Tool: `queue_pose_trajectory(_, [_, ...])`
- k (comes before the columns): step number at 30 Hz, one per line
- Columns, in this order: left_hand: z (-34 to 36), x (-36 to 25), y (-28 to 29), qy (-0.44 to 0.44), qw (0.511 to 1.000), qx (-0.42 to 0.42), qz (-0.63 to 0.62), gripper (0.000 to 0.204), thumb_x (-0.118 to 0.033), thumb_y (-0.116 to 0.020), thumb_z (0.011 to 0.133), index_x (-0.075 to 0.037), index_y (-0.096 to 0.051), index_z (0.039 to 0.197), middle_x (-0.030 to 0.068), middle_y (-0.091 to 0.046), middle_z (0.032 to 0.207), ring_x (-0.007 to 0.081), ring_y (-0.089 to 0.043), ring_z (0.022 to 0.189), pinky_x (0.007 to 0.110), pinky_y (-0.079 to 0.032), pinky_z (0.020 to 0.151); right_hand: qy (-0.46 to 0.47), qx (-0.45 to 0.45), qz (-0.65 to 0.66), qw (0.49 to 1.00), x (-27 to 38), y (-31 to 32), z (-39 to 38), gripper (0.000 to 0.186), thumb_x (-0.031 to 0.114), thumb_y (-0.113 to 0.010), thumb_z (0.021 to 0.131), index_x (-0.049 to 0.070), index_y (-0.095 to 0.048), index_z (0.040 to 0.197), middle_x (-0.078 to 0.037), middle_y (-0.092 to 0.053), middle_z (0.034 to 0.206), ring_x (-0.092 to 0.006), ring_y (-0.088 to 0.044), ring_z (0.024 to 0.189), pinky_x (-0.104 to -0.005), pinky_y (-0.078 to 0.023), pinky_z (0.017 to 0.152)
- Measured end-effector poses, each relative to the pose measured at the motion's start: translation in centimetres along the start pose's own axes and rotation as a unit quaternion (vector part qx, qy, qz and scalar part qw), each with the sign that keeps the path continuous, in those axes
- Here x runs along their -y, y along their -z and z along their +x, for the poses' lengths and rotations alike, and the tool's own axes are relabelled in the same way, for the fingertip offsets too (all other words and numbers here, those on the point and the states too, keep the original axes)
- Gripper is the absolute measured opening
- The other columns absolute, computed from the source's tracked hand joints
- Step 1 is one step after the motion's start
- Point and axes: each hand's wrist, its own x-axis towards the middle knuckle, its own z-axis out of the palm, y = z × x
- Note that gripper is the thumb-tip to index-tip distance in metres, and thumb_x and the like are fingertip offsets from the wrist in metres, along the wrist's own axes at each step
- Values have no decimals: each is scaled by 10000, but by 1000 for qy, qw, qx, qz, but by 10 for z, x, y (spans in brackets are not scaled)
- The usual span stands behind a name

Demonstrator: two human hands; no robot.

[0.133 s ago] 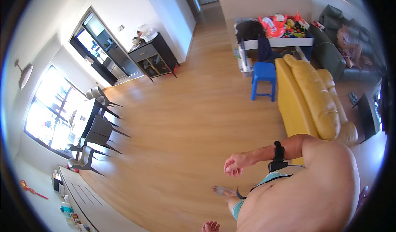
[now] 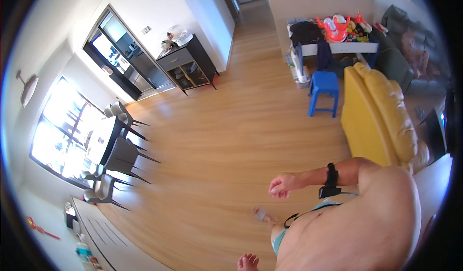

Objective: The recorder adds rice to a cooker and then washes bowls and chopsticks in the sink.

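My right hand [image 2: 283, 186] hangs in front of my body over the wooden floor, its fingers curled in and nothing seen in them. A black strap [image 2: 332, 176] circles that forearm, with a small black box [image 2: 329, 192] and a thin cable on it. At the lower edge shows part of my left hand [image 2: 248, 262], fingers loosely bent and a little apart, holding nothing visible; its palm is mostly cut off. Neither hand touches an object. Below the hands, my foot [image 2: 261, 214] is on the floor.
A yellow sofa [image 2: 369, 119] and blue stool [image 2: 323, 89] stand to the right, before a toy-laden table [image 2: 340, 48]. A dark cabinet [image 2: 188, 64] stands by a doorway. Left are chairs [image 2: 123, 153] at a dining table and a long low cabinet [image 2: 101, 230]. Someone sits on the grey sofa [image 2: 395, 61].
The room has shifted rightward in the view, stool and yellow sofa most clearly. My right hand now appears slightly higher and further right. Both hands keep much the same shape.
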Motion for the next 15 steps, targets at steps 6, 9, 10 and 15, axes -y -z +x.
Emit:
queue_pose_trajectory(6, [231, -193, -51, -15, 997, 45, 59, 300, -246, -636, 1013, -20, -610, 1208, 129, -682, 1112, 259, -669, 1000, 374, -553, 831, -63, -128, 90, 986, 77, 39, 153, 278, 309, -635, 998, 50, -660, 1099, -52, -707, 986, -142, -669, 818, -315, -565, 708])
queue_pose_trajectory(9, [325, -310, -116, -85, 976, 147, 139, 281, -236, -629, 1014, -14, -620, 1187, 126, -681, 1097, 246, -668, 996, 363, -551, 833, -62, -195, 151, 967, 127, 65, 208, 261, 290, -643, 991, 47, -659, 1085, -60, -708, 978, -154, -677, 816, -318, -566, 699])
queue_pose_trajectory(10, [357, -337, -127, -111, 960, 182, 179, 271, -231, -626, 1015, -13, -625, 1177, 125, -680, 1092, 240, -668, 994, 362, -550, 835, -69, -214, 176, 958, 141, 76, 231, 249, 281, -646, 988, 48, -658, 1075, -62, -706, 974, -160, -680, 818, -316, -566, 695])
queue_pose_trajectory(15, [581, -415, -183, -117, 958, 211, 155, 188, -159, -604, 1007, 3, -640, 1094, 112, -704, 1024, 225, -698, 901, 327, -581, 750, -103, -242, 200, 944, 206, 152, 380, 253, 272, -625, 1006, 49, -659, 1118, -56, -712, 970, -157, -689, 828, -312, -573, 714])
